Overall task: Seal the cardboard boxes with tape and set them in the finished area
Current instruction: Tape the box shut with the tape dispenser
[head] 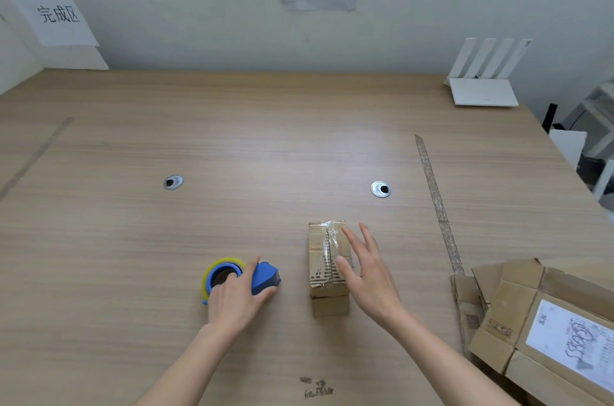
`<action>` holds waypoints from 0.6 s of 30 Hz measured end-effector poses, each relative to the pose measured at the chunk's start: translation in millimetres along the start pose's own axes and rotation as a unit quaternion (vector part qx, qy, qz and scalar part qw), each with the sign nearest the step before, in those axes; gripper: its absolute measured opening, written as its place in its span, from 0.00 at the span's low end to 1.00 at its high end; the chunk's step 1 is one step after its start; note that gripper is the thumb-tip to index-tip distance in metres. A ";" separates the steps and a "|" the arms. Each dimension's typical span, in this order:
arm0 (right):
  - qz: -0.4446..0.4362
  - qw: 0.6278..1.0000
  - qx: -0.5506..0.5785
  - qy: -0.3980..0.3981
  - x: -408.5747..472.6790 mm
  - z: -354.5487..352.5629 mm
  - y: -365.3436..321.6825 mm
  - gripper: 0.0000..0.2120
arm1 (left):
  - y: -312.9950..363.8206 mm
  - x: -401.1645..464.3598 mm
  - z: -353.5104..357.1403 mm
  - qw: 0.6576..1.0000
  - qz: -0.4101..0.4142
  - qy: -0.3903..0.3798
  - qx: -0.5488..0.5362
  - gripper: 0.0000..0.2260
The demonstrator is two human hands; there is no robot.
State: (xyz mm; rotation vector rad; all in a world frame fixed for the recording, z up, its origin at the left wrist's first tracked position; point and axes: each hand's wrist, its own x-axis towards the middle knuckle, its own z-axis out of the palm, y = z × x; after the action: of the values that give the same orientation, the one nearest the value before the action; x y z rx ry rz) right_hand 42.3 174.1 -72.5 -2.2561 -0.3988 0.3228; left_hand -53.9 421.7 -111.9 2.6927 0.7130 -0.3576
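Two hands work a wooden table (133, 239): the left hand (234, 301) curls round a blue tape dispenser (262, 277) resting on the surface, apparently parked within reach, while the right hand (368, 272) lies with fingers straight and spread along the right side of a small box (327, 272), seemingly steadying it. Clear tape already runs down the box's top seam, and it sits just right of the dispenser, under no grip, far from the finished-area sign (58, 12) at far left.

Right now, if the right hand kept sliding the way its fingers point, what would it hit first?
The right hand points up-left over the small box. Beyond the box's far end lies bare table, then the wall. Nothing seems to block it, though height is unclear.
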 end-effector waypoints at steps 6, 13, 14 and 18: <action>-0.055 0.998 -0.012 0.008 9.1 9.9 -14.8 0.25 | 4.9 -5.1 -17.0 0.994 0.031 0.048 -0.094 0.23; 0.013 0.968 0.204 -0.148 36.1 8.5 -69.6 0.23 | 23.5 -6.9 -92.9 0.971 0.178 0.068 -0.145 0.23; 0.010 0.969 0.204 -0.141 39.4 5.1 -74.5 0.21 | 25.8 -8.0 -101.3 0.969 0.191 0.069 -0.143 0.23; -0.021 0.982 0.160 -0.097 42.7 -4.6 -86.9 0.07 | 32.3 -12.5 -122.5 0.964 0.215 0.079 -0.132 0.23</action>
State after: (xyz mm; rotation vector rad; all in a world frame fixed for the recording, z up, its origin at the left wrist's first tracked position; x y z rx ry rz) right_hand 67.5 241.9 -7.9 -1.9057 -0.4590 0.5470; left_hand -28.9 436.0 12.1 2.5425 0.1817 0.0604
